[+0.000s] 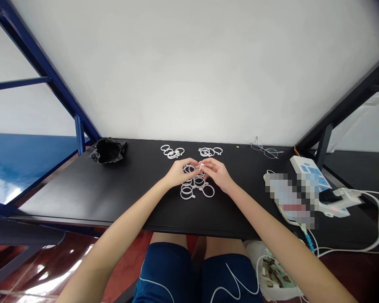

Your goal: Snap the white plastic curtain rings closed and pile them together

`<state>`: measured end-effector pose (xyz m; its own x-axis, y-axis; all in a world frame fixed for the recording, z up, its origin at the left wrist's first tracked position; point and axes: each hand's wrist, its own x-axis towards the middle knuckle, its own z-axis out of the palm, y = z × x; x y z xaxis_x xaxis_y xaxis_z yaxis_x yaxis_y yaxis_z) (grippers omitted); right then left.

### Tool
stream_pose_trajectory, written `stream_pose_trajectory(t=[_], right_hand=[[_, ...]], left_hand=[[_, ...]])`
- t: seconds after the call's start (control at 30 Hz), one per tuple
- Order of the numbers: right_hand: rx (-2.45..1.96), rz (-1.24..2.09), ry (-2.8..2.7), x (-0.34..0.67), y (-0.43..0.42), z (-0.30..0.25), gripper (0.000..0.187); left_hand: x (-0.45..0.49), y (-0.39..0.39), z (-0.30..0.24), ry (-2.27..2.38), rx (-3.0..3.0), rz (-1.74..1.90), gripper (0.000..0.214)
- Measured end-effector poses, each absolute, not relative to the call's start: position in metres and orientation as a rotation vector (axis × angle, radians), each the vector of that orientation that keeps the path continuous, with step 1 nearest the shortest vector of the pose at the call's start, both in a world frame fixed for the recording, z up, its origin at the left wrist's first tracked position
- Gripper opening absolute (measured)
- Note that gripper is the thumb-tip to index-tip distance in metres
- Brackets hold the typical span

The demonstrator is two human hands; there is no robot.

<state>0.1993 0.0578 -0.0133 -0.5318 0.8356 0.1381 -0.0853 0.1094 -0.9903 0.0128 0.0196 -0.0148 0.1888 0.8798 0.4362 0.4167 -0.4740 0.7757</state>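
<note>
I see a matt black surface (82,189), smooth. The rings (197,187) at its middle look like white plastic, slightly glossy. Left of the rings, a crumpled bag (108,150) of shiny black plastic film. Right of them, thin metal-framed glasses (265,149) and a white plastic power strip (316,181).

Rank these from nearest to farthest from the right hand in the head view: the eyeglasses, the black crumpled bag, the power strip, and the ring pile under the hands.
From the right hand:
1. Ring pile, directly below and between both hands.
2. Eyeglasses, back of the table, to the right.
3. Power strip, far right side.
4. Black crumpled bag, back left corner, beyond the left hand.
</note>
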Motion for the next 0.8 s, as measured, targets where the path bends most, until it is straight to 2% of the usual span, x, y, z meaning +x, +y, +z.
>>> stream_pose_trajectory(t=[0.3, 0.5, 0.67, 0.8], right_hand=[[-0.718, 1.696, -1.502, 0.2, 0.059, -0.009, 0.03], [-0.862, 1.596, -1.434, 0.206, 0.07, -0.013, 0.032], [-0.937, 1.529, -1.325, 0.21, 0.08, -0.018, 0.035], [-0.945, 1.532, -1.313, 0.21, 0.082, -0.02, 0.034]], left_hand=[[0.013, 0.02, -0.017, 1.231, 1.964, 1.272, 0.024], [0.007, 0.023, -0.016, 1.342, 2.257, 1.374, 0.01], [0.007, 0.024, -0.018, 1.387, 2.5, 1.129, 0.014], [0.008, 0.024, -0.019, 1.429, 2.497, 1.101, 0.018]])
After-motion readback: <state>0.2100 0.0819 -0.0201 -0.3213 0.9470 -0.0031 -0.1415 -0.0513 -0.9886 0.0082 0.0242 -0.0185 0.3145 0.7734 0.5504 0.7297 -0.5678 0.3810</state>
